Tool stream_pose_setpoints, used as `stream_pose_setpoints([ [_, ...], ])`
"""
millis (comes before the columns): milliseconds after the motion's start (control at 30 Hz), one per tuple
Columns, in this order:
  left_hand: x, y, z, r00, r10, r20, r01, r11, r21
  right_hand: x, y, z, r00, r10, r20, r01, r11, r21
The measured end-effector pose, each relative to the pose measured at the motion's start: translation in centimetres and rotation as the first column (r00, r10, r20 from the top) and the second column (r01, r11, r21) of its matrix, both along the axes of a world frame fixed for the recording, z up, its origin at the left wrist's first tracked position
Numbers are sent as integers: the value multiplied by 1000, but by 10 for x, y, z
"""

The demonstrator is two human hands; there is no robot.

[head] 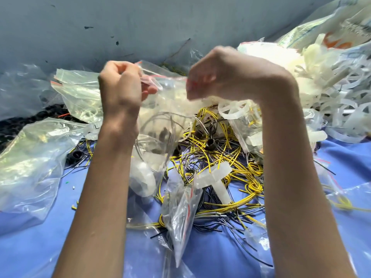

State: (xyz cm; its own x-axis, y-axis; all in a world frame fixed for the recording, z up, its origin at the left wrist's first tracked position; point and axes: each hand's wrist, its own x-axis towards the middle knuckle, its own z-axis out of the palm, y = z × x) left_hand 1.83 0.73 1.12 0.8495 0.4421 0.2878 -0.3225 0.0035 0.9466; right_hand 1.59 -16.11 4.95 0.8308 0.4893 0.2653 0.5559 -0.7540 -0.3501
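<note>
A person's left hand [120, 85] and right hand [216, 77] are holding up one clear plastic zip bag with a red seal strip [160, 121] over a blue cloth-covered worktop [220, 257].

Across the worktop, a heap of translucent white plastic strips [331, 93] is spilling from the right beside one tangle of yellow and black wires [230, 167]. At least four other clear bags are lying around, the large crumpled clear bag [30, 157] at left. Both hands are pinching the raised bag's mouth with curled fingers; thin grey wire loops and dark bits are showing inside. One white T-shaped plastic fitting [212, 177] and two black rings [210, 143] are lying among the wires.
</note>
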Motion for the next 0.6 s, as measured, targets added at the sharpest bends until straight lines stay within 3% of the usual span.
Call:
stream_pose_setpoints([
  [100,-10,4,12,980,97,176,-94,995,-25,7,1,3,962,-115,249,37,954,299],
  [200,-17,7,23,932,160,325,-197,977,84,12,-2,5,957,-135,258,14,906,423],
  [267,-17,7,21,960,118,254,-181,954,241,15,-7,2,969,-138,203,41,905,422],
  [333,-13,8,14,995,48,83,-78,905,418,17,-11,-1,977,-145,154,67,903,424],
  [433,-7,14,4,993,-17,-114,74,851,520,20,-16,-3,981,-150,123,78,886,457],
  [600,8,38,-7,985,-113,-127,169,722,671,20,-21,-5,989,-111,98,49,870,491],
])
